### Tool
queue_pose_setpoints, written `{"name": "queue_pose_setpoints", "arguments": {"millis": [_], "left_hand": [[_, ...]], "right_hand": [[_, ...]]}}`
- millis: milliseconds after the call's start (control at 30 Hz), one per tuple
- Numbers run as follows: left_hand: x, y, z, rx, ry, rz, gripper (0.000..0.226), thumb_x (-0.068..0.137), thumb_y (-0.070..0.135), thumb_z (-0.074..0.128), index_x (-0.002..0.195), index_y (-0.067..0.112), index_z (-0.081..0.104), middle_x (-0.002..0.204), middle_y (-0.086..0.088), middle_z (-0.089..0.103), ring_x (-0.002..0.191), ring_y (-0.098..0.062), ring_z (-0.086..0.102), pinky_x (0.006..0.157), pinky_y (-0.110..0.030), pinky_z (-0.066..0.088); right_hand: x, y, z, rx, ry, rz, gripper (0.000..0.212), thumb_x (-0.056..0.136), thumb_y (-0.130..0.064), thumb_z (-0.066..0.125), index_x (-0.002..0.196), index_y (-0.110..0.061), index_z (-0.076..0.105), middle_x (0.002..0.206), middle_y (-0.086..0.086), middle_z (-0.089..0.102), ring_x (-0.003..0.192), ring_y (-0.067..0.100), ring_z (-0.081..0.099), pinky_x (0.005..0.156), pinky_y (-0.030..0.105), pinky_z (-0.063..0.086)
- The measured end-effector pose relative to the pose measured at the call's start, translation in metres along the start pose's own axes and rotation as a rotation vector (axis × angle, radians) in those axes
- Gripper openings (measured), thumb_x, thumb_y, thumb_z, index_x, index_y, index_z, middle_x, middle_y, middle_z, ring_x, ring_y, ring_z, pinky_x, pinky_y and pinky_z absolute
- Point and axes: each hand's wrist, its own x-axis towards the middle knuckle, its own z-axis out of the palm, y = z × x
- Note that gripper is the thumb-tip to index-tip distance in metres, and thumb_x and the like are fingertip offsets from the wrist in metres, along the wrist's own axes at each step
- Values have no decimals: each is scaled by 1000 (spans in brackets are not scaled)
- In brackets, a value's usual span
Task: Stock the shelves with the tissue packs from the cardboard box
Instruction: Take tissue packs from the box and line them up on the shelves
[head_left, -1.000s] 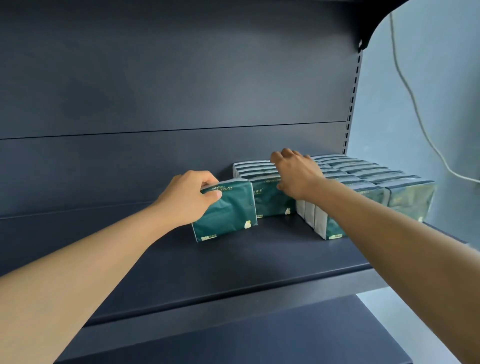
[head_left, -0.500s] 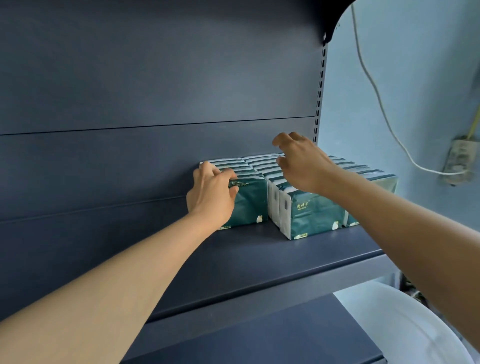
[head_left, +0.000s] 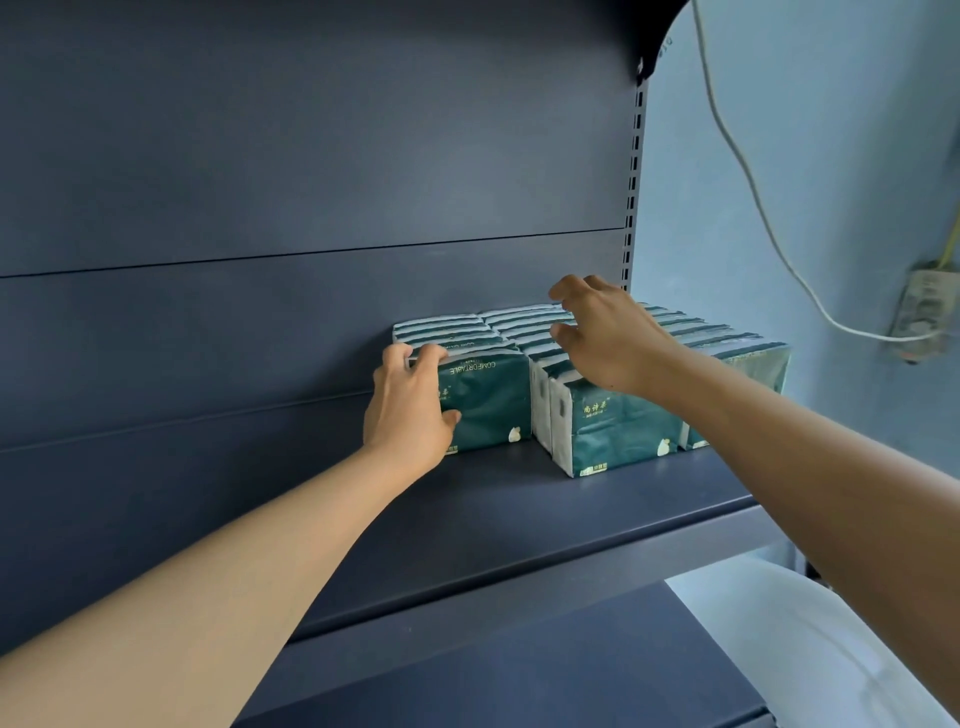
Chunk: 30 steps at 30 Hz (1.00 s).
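Three rows of tissue packs (head_left: 618, 423) stand at the right end of the shelf (head_left: 519, 514), leaving plenty of bare shelf leftward; the cardboard box is out of view. The left hand (head_left: 410, 410) grips the front pack (head_left: 483, 400) of the left row, while the right hand (head_left: 608, 338) hovers over the middle row, fingers loosely spread.

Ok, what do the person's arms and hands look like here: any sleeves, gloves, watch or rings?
Both forearms are bare as far as the frame shows, no sleeves visible. The left hand and right hand wear no gloves. No watch, bracelet or ring shows on either wrist or any visible finger.
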Motion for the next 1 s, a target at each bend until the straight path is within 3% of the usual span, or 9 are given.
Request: {"name": "queue_pose_setpoints", "arguments": {"millis": [233,400,600,867,1000], "left_hand": [[-3,7,-32,-31,-30,-30,61,85,32,67,137,23,36,139,-1,32,128,-23,36,92,-39,42],[-22,13,-78,-70,35,31,47,88,30,62,130,21,42,133,0,46,121,-22,45,89,-39,42],[-74,21,-117,-152,-23,93,35,90,29,58,123,22,49,125,0,56,109,-23,56,92,-44,48],[-185,27,-107,-270,-230,149,25,90,29,58,114,25,55,108,7,62,103,-20,57,90,-40,48],[-243,32,-77,-299,-344,169,21,90,29,57,110,25,55,96,10,64,96,-18,59,77,-33,45]], "right_hand": [[-18,-15,-20,-9,16,13,45,95,-22,47,136,-9,38,131,13,47,119,31,45,95,41,42],[-51,-34,-52,-29,63,31,43,95,-23,48,135,-9,39,132,12,47,119,30,47,96,44,43],[-117,-60,-76,-44,72,93,44,93,-26,52,133,-12,40,128,11,51,107,30,54,92,44,46],[-257,-91,-67,-48,-27,291,37,92,-27,53,126,-13,48,119,11,59,102,31,58,88,39,47],[-334,-96,-52,-35,-119,435,36,92,-28,53,125,-14,48,118,7,60,103,27,58,88,37,48]]}}
